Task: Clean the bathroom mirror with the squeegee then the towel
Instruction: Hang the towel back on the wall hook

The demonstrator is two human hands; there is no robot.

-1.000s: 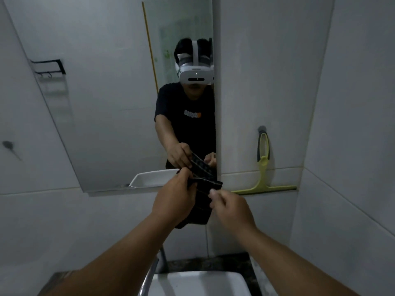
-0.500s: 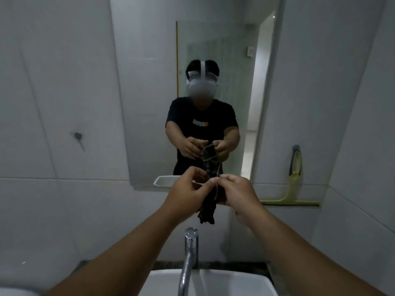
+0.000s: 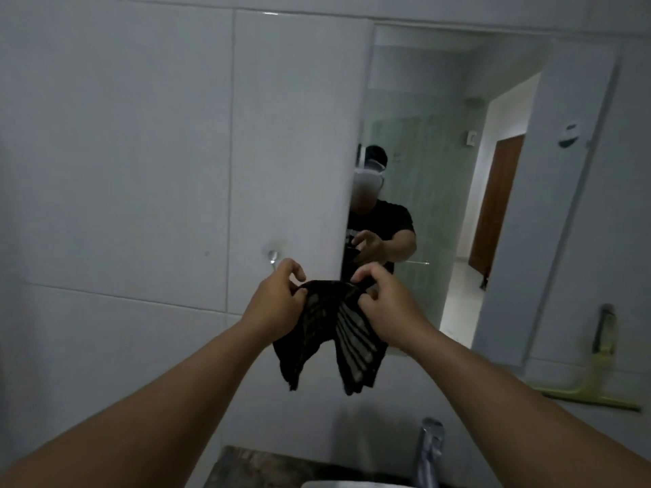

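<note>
Both hands hold one dark towel [image 3: 329, 325] in front of the chest line, raised off everything below. Left hand [image 3: 278, 306]: grip closed on the towel's upper left edge, thumb and forefinger pinching the fabric, the other fingers lifted and curled above it. Right hand [image 3: 387, 304]: grip closed on the upper right edge, fingers bunched over the cloth, thumb pressing from the near side. Between the two grips the top edge is gathered in a short arc. Below, the towel hangs in two lobes; the right lobe shows pale stripes fanning downward, the left lobe reads nearly black. Its lower tips hang clear above the faucet [image 3: 430, 452], not touching it. A sliver of white basin [image 3: 352, 484] shows at the bottom edge, with a dark speckled bench [image 3: 253, 466] strip beside it. Behind the hands, white wall tiles [image 3: 141, 153] fill the left. The mirror [image 3: 521, 223] takes the right, its left edge just behind the right hand; it reflects the person with the towel, a glass partition and a brown door. The yellow-green squeegee [image 3: 599, 378] sits on the ledge below the mirror's right end, handle leaning up against the wall, well apart from both hands. A small metal wall fitting [image 3: 272, 256] sits just above the left hand.
</note>
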